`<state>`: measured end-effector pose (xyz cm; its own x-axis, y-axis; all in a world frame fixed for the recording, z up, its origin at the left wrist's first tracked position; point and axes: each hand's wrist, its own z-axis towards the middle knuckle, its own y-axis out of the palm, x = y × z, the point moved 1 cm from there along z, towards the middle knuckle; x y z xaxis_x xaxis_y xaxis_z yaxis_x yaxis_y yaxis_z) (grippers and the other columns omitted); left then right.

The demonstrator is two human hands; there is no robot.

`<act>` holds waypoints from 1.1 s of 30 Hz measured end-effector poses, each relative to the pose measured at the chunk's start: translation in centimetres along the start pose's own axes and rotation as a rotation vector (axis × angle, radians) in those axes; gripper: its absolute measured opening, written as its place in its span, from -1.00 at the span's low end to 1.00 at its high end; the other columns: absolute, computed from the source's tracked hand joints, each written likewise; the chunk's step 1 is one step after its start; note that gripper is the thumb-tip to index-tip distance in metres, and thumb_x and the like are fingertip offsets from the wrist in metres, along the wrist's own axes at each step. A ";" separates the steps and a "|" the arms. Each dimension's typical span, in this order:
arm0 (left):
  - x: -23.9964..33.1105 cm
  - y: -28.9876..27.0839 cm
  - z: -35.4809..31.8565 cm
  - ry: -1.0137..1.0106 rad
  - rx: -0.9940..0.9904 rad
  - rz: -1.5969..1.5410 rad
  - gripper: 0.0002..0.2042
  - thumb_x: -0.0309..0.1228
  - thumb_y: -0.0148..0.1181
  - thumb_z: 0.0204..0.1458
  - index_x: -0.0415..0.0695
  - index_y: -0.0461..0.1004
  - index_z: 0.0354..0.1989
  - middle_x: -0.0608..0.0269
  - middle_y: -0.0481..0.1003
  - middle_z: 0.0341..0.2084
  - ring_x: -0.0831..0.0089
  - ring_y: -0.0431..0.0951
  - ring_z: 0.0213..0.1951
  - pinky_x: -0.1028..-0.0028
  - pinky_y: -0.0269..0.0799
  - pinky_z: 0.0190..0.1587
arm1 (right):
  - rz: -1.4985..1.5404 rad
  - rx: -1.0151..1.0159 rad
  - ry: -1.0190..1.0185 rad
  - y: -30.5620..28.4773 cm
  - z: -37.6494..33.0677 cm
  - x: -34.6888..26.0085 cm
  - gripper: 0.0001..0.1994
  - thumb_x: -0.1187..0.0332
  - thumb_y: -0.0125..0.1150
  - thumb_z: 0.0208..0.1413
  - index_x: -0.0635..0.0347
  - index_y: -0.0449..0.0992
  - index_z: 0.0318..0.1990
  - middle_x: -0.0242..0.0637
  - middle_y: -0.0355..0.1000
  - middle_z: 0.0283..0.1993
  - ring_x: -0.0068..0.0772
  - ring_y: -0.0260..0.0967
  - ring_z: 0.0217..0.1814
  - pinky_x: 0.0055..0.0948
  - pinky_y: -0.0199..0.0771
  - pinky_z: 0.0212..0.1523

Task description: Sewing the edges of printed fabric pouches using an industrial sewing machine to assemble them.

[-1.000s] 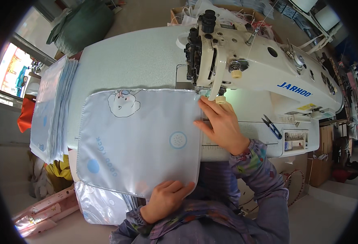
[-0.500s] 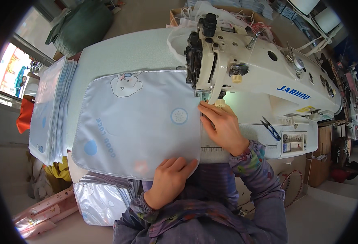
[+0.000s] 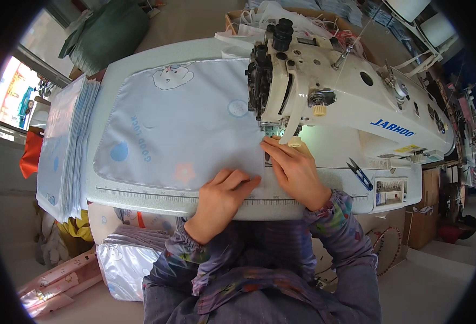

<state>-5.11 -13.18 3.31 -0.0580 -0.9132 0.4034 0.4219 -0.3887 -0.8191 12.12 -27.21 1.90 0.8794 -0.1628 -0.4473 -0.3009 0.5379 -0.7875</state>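
A light blue, shiny fabric panel (image 3: 178,127) with rounded corners and printed pictures lies spread over the sewing machine's table. My left hand (image 3: 221,200) is closed, fingers bent and thumb stretched along the panel's near right corner. Close to the presser foot, my right hand (image 3: 293,170) has its fingers and thumb drawn together at the panel's right edge. Above that edge stands the head of the white sewing machine (image 3: 329,92); it covers the panel's far right corner. Fingertips of both hands partly hide the fabric between them.
Dark thread snips (image 3: 360,174) lie right of my right hand, beside a small parts tray (image 3: 390,191). A stack of similar panels (image 3: 62,146) hangs at the table's left end. Another pile (image 3: 127,264) sits below the near edge. A green sack (image 3: 108,35) stands behind.
The fabric panel has slid away from me, uncovering the ruler strip along the table's near edge. My left hand has moved forward with it; my right hand stays near the needle.
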 end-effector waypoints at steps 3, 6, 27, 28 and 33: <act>-1.4 0.5 1.3 0.045 0.011 0.016 -0.60 -0.54 0.26 -0.13 0.00 0.72 -0.05 0.42 0.54 -0.27 0.36 0.58 -0.20 0.37 0.60 -0.21 | 0.003 -0.005 0.004 0.0 0.0 0.1 -0.64 0.56 0.21 0.22 0.24 0.60 0.17 -0.13 0.60 0.20 -0.01 0.57 0.18 -0.12 0.53 0.16; -2.5 0.8 2.7 0.067 0.016 -0.006 -0.60 -0.57 0.27 -0.15 -0.01 0.72 -0.06 0.42 0.55 -0.28 0.35 0.59 -0.21 0.36 0.61 -0.21 | 0.007 0.011 -0.004 -0.1 0.0 0.2 -0.64 0.57 0.21 0.21 0.24 0.60 0.16 -0.13 0.60 0.19 -0.02 0.57 0.17 -0.12 0.53 0.15; -9.8 4.3 9.2 0.152 0.070 0.059 -0.72 -0.61 0.27 -0.11 -0.07 0.69 -0.19 0.23 0.66 -0.25 0.12 0.66 -0.19 0.22 0.61 -0.15 | -0.050 0.102 -0.007 0.5 -0.2 1.2 -0.64 0.43 0.28 0.11 0.17 0.62 0.10 -0.13 0.60 -0.14 0.00 0.53 -0.01 -0.04 0.46 0.10; -9.7 3.7 9.0 0.139 0.057 0.077 -0.72 -0.63 0.25 -0.08 -0.09 0.68 -0.18 0.14 0.65 -0.23 0.07 0.65 -0.14 0.17 0.60 -0.11 | -0.055 0.112 -0.017 1.0 0.2 1.2 -0.66 0.40 0.29 0.11 0.16 0.60 0.07 -0.16 0.58 -0.11 -0.04 0.52 -0.01 -0.07 0.46 0.09; -10.8 3.2 8.1 0.079 0.099 0.220 -0.73 -0.63 0.17 0.04 -0.11 0.68 -0.12 0.04 0.64 -0.14 -0.05 0.62 -0.09 0.09 0.56 -0.01 | -0.044 0.218 0.001 3.0 0.9 0.9 -0.74 0.42 0.26 0.09 0.16 0.58 -0.04 -0.24 0.53 -0.16 -0.12 0.51 -0.02 -0.12 0.47 0.03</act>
<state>4.25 -3.56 -0.40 -0.0240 -0.9827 0.1836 0.5185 -0.1692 -0.8381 12.36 -25.03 -0.46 0.8897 -0.1910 -0.4146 -0.1749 0.6962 -0.6962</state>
